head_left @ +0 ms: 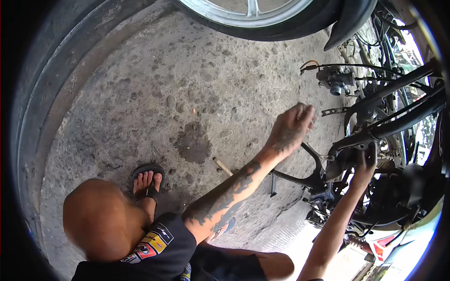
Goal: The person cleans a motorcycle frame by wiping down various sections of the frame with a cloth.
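My left hand is closed in a loose fist above the concrete floor, just left of a perforated metal strap on the motorcycle. A small shiny spot shows at its fingertips, too small to name. Dark smears cover the forearm. My right hand reaches in under the black frame tube. Its fingers are curled against a dark part below the tube, and shadow hides what they grip. A carburetor hangs from the motorcycle above both hands.
A wheel with a silver rim is at the top. Below my left hand, a black stand leg juts from the motorcycle. A pale stick-like piece and a dark stain mark the concrete. My sandalled foot rests at left.
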Available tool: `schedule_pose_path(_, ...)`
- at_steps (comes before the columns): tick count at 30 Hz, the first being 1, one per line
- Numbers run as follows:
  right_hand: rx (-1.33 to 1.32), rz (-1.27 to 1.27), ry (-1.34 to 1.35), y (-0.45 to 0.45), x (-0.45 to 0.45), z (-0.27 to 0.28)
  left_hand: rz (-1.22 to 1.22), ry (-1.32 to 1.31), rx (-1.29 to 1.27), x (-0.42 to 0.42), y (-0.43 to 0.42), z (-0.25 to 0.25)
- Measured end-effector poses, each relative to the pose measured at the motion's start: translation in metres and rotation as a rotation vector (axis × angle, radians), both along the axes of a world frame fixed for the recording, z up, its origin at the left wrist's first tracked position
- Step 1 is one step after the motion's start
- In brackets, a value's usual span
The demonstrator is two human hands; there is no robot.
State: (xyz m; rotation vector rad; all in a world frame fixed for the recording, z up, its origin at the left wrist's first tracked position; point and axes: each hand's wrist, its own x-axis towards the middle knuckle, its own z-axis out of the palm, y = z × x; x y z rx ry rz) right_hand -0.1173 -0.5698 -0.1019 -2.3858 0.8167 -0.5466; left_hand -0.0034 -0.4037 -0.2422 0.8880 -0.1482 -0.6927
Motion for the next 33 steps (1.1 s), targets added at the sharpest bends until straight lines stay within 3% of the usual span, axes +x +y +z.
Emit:
schedule_pose_path(2, 0.022, 0.106, 0.060, -0.002, -0.014, -0.015, -0.115, -0.165, -0.035, -0.003, -0.022, -0.003)
schedule_pose_path(4, 0.085, 0.185, 0.082, 0.000, -0.023, -0.018, -0.310, -0.058, -0.141, 0.000, -0.036, 0.001)
schedule_pose_path(6, 0.382, 0.148, 0.131, -0.009, -0.025, -0.014, -0.421, 0.067, -0.222, 0.001, -0.049, 0.006)
schedule_pose_path(7, 0.353, 0.184, 0.279, -0.008, -0.022, -0.008, -0.281, 0.165, -0.424, -0.009, -0.067, 0.005)
schedule_pose_path(9, 0.084, 0.170, 0.471, -0.005, -0.019, -0.005, -0.246, 0.114, -0.413, -0.017, -0.084, -0.001)
schedule_pose_path(10, 0.080, 0.168, 0.468, -0.001, -0.017, -0.003, -0.175, 0.163, -0.328, -0.019, -0.091, -0.008)
schedule_pose_path(12, -0.104, 0.146, 0.358, 0.011, -0.013, -0.004, 0.083, 0.368, -0.176, -0.018, -0.096, -0.014)
schedule_pose_path(13, -0.157, 0.096, 0.114, 0.010, -0.018, -0.016, 0.190, 0.363, -0.046, -0.016, -0.093, -0.025)
schedule_pose_path(15, -0.023, -0.039, -0.084, 0.021, -0.025, -0.017, 0.429, 0.274, 0.042, -0.019, -0.101, -0.048)
schedule_pose_path(16, 0.039, -0.049, -0.107, 0.022, -0.029, -0.018, 0.499, 0.281, 0.129, -0.021, -0.106, -0.057)
schedule_pose_path(17, -0.067, -0.048, -0.065, 0.014, -0.039, -0.026, 0.568, 0.284, 0.216, -0.021, -0.109, -0.064)
schedule_pose_path(19, -0.145, -0.040, -0.014, 0.010, -0.050, -0.033, 0.691, 0.335, 0.227, -0.019, -0.116, -0.085)
schedule_pose_path(20, -0.057, -0.120, -0.111, 0.013, -0.053, -0.036, 0.756, 0.297, 0.248, -0.018, -0.114, -0.090)
schedule_pose_path(23, -0.125, -0.143, -0.166, 0.024, -0.057, -0.051, 0.949, 0.269, 0.231, -0.004, -0.111, -0.124)
schedule_pose_path(24, -0.122, -0.125, -0.149, 0.028, -0.057, -0.055, 0.911, 0.220, 0.098, -0.001, -0.098, -0.128)
schedule_pose_path(26, -0.155, -0.103, -0.194, 0.029, -0.057, -0.069, 0.592, 0.202, -0.028, -0.001, -0.083, -0.123)
schedule_pose_path(28, -0.140, -0.127, -0.296, 0.029, -0.052, -0.081, 0.487, -0.137, 0.030, -0.001, -0.080, -0.100)
schedule_pose_path(29, -0.129, -0.130, -0.303, 0.029, -0.052, -0.085, 0.262, 0.006, -0.095, -0.003, -0.093, -0.096)
schedule_pose_path(32, -0.269, -0.127, -0.304, 0.027, -0.052, -0.092, 0.002, -0.229, -0.162, 0.007, -0.130, -0.062)
schedule_pose_path(33, -0.268, -0.127, -0.302, 0.028, -0.052, -0.092, 0.037, -0.404, -0.175, 0.008, -0.141, -0.052)
